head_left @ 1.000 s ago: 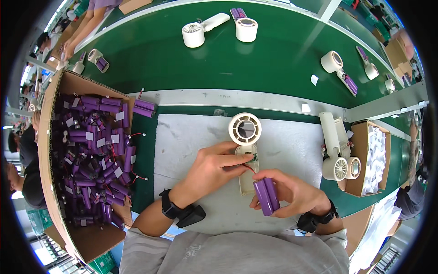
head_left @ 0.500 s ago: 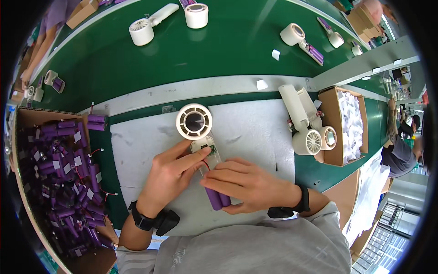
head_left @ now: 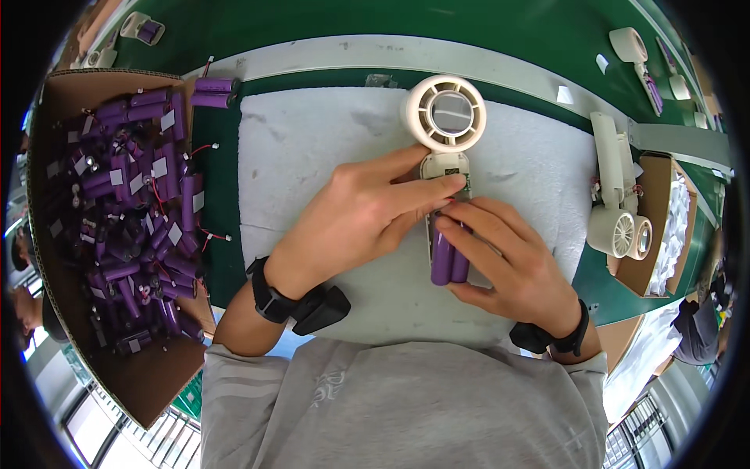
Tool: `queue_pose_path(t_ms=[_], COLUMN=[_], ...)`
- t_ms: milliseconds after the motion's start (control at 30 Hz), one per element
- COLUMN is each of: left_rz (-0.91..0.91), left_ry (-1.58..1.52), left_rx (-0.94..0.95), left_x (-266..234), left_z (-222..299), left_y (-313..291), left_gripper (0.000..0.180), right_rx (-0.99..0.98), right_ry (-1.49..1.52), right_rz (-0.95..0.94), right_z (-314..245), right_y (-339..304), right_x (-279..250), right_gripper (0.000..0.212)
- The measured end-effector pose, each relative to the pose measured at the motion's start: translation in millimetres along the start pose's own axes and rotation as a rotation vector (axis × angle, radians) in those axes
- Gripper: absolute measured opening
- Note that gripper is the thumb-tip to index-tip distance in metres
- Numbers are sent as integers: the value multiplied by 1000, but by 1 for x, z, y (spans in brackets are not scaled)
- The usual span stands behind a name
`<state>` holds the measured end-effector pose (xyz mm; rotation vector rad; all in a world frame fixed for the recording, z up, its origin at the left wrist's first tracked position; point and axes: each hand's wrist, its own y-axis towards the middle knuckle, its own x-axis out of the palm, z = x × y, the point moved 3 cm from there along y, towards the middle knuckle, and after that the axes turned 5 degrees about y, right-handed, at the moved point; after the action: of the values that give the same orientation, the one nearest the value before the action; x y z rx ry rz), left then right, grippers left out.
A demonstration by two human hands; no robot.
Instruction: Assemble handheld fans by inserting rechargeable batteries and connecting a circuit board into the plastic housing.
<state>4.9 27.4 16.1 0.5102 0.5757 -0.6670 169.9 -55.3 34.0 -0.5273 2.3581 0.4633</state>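
Observation:
A cream handheld fan [head_left: 451, 114] with an opened handle lies on the white foam mat, its round head pointing away from me. My left hand [head_left: 344, 215] is closed at the top of the handle, index finger over the green circuit board [head_left: 466, 190] and thumb close to a short red wire. My right hand [head_left: 512, 258] grips a purple two-cell battery pack [head_left: 448, 262], which lies along the handle's trough. Fingertips of both hands meet beside the board and hide the wire's end there.
Left of the mat stands a cardboard box [head_left: 125, 383] full of purple battery packs; another battery pack [head_left: 213, 92] lies by its far corner. To the right are more fan bodies [head_left: 612, 230] and a carton of white pieces [head_left: 670, 234]. A pale rail [head_left: 328, 59] runs behind the mat.
The view has shifted, so the mat sits further right and higher. The battery pack now lies in line with the handle, and my right fingers have come up closer to the circuit board.

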Motion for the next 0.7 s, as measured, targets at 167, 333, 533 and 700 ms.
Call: queue_pose_path(t_ms=[167, 333, 533, 700], left_rz=[19, 23, 40, 19], left_ry=[-21, -39, -22, -5], left_rx=[-11, 16, 26, 21], left_x=[0, 0, 1, 0], left_z=[-3, -4, -5, -7], left_y=[-3, -1, -3, -2], left_gripper=[31, 29, 29, 29], right_rx=[15, 18, 0, 17], right_ry=[27, 34, 19, -21], right_rz=[58, 101, 105, 70], right_z=[1, 1, 4, 0], right_y=[-2, -5, -7, -4], right_x=[-1, -3, 0, -1], right_gripper=[67, 60, 55, 54])
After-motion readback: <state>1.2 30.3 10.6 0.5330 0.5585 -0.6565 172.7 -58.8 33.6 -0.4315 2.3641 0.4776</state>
